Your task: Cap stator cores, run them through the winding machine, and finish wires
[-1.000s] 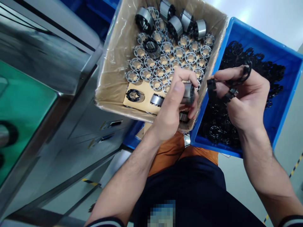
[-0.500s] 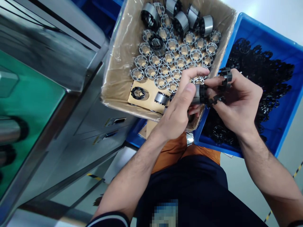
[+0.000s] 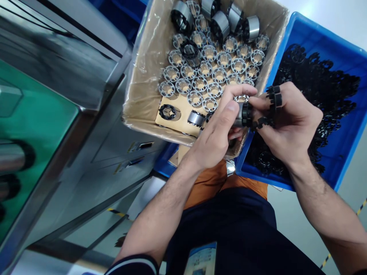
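Left hand [image 3: 219,131]: fingers curled around metal cylinder [image 3: 238,115], over near corner of lined box [image 3: 134,95]. Right hand [image 3: 289,122]: fingers bent, nearly closed, carrying loose black rings [image 3: 275,98] and touching black end ring [image 3: 246,114] at the cylinder's end. Blue bin [image 3: 348,160] lies beneath the right fingers.

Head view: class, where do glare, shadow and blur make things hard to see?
Head view: glare washes out the pale surface at top right; bright streaks cross the plastic liner; heaped black parts merge darkly; the green surface looks soft.
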`<state>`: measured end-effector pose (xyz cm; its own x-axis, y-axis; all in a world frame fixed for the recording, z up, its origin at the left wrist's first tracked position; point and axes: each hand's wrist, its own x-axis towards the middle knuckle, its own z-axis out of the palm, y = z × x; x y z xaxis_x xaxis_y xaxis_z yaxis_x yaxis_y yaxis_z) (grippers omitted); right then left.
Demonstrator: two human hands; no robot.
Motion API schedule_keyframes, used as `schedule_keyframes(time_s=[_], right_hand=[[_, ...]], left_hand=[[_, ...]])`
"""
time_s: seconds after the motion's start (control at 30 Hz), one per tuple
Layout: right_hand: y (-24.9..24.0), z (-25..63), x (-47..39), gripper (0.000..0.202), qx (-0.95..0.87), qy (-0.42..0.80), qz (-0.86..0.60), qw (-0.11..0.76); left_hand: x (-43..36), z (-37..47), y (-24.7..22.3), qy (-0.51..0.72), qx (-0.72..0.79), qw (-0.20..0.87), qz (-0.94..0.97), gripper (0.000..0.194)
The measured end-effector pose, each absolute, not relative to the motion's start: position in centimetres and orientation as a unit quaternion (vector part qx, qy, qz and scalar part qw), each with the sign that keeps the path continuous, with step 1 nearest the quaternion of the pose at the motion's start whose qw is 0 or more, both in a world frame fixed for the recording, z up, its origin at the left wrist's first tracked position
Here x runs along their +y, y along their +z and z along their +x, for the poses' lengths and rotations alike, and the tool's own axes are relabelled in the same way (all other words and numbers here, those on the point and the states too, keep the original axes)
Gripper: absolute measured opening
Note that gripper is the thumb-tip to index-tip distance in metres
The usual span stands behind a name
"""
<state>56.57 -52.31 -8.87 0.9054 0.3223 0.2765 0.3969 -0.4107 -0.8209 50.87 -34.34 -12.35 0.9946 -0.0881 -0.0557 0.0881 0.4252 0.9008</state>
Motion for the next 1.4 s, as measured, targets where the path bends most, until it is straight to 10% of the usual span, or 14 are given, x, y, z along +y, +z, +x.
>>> schedule_keyframes(time_s=[0.5, 0.8, 1.4], right_hand=[[-7.5, 58.0, -53.5, 0.023, -0.192, 0.046, -0.791, 0.579], [-7.6, 57.5, -53.3, 0.038, -0.294, 0.142, -0.791, 0.518], [-9.2, 56.8, -52.3, 0.028, -0.249, 0.034, -0.756, 0.604]], left_hand=[[-35.0, 52.7, -10.0, 0.059, 0.224, 0.819, 0.525, 0.062], [-34.9, 52.3, -10.2, 0.023, 0.171, 0.864, 0.474, 0.030], [-34.5, 51.2, -11.4, -0.011, 0.056, 0.852, 0.521, 0.056]])
